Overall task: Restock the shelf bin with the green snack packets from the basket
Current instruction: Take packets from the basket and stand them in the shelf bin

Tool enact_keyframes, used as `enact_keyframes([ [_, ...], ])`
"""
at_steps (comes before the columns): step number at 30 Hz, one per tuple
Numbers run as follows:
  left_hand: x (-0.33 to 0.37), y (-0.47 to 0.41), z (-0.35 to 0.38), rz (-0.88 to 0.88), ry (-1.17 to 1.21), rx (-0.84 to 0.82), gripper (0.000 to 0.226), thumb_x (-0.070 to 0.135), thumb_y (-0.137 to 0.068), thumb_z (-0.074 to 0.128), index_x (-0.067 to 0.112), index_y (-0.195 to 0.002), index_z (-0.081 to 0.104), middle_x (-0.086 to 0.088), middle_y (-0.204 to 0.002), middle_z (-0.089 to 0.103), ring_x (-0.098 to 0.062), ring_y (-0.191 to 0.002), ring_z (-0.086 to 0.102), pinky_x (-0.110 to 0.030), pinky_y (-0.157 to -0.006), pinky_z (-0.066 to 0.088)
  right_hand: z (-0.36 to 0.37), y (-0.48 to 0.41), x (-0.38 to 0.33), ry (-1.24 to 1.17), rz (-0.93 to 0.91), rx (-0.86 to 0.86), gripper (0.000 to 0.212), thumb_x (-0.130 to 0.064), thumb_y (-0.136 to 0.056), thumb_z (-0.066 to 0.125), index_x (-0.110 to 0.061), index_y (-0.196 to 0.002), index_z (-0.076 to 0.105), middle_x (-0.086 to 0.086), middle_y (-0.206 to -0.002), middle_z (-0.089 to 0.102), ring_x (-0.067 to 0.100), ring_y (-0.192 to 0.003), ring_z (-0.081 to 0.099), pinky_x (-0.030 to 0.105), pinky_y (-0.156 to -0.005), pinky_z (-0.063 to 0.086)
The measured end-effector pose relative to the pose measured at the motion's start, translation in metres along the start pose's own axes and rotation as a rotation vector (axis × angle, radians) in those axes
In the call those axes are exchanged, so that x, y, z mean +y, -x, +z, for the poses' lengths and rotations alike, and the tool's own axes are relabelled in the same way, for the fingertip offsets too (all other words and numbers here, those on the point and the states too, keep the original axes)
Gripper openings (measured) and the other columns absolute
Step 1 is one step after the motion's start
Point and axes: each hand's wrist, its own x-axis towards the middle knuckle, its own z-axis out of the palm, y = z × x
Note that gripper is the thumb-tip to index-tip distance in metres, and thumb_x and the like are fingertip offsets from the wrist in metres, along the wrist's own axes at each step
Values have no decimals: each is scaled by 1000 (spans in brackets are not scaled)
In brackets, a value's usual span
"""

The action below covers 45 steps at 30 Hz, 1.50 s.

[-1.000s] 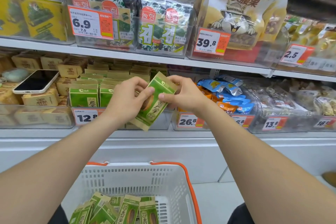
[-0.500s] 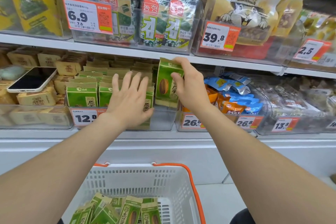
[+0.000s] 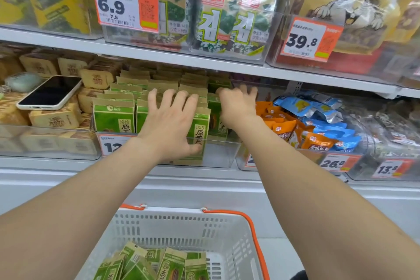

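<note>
- Steadying the front row: the left hand (image 3: pixel 170 125), fingers straight and spread, presses flat against the upright green snack packets (image 3: pixel 113 118) in the clear shelf bin (image 3: pixel 218 154).
- At 3 o'clock of it, the right hand (image 3: pixel 236 109) curls over the top of the rightmost green packet (image 3: pixel 217 120) in the bin. Motion blur hides whether the fingers pinch it or merely push it down.
- At 6 o'clock, the white basket (image 3: pixel 227 229) holds spare green packets (image 3: pixel 172 266), so restocking appears unfinished.
- Risk: the rows look closely packed, so forcing the packet in could crumple its folded top or tip its neighbours forward over the bin's low front wall.
- Risk: a packet slipping towards 3 o'clock could land among the orange packets (image 3: pixel 284 129) in the next bin.
- Risk: lifting the left hand too soon may let the front row lean outward.
</note>
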Motion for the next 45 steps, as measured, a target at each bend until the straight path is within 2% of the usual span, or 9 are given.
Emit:
enact_keyframes([
  [5,-1,1,3,4,2,19,116,80,-68,67,15,-157,31,-8,-151,42,-36,-139,38,-65,-117,24,1,-19,-6,105,64,60,50,-7,-82,71,-17,-129,60,14,-127,65,39,-129,52,57,-118,22],
  [10,-3,1,7,4,15,38,116,79,-67,66,15,-157,32,-8,-151,42,-36,-138,39,-64,-116,23,3,-43,-19,179,95,42,48,-7,-87,63,-19,-133,56,14,-139,54,39,-135,42,49,-115,28],
  [17,-1,3,8,-9,12,63,115,78,-65,66,14,-155,35,-8,-148,44,-37,-136,41,-63,-115,24,27,-61,-24,169,160,139,36,-9,-93,56,-17,-127,62,13,-133,60,41,-133,44,47,-109,31],
  [22,-1,4,7,-12,18,68,116,78,-66,71,16,-156,33,-7,-150,43,-36,-140,39,-62,-116,24,30,-62,-21,140,175,225,46,-6,-98,52,-6,-144,46,23,-141,54,45,-137,43,51,-111,33],
  [30,-3,5,5,-6,29,47,117,78,-69,73,17,-159,29,-7,-154,40,-36,-143,36,-62,-118,22,43,-53,-18,415,21,43,33,-33,-99,61,-27,-130,71,17,-161,30,46,-149,22,57,-123,16],
  [34,-2,5,2,-9,27,31,117,79,-72,71,17,-160,25,-7,-156,38,-35,-146,33,-62,-119,20,55,-51,-16,595,-26,-44,49,-51,-104,48,-35,-150,53,22,-171,-6,50,-155,-11,65,-123,-10],
  [36,-1,6,0,-12,26,19,117,78,-73,71,17,-161,24,-8,-158,36,-35,-147,31,-63,-120,18,56,-47,-15,643,-12,-81,59,-55,-105,44,-33,-160,37,23,-170,-15,51,-154,-17,67,-121,-14],
  [39,1,7,-3,-28,22,-2,117,75,-74,74,17,-162,21,-13,-161,28,-37,-150,26,-66,-123,12,58,-36,-16,749,13,-117,75,-59,-102,44,-26,-165,20,29,-166,-20,54,-151,-22,68,-120,-13],
  [45,9,15,-15,-57,10,-9,117,57,-80,77,11,-165,10,-18,-167,13,-39,-155,15,-67,-124,8,53,-16,-20,873,-14,-180,86,-56,-93,64,-26,-164,26,30,-167,-16,55,-149,-27,74,-114,-14],
])
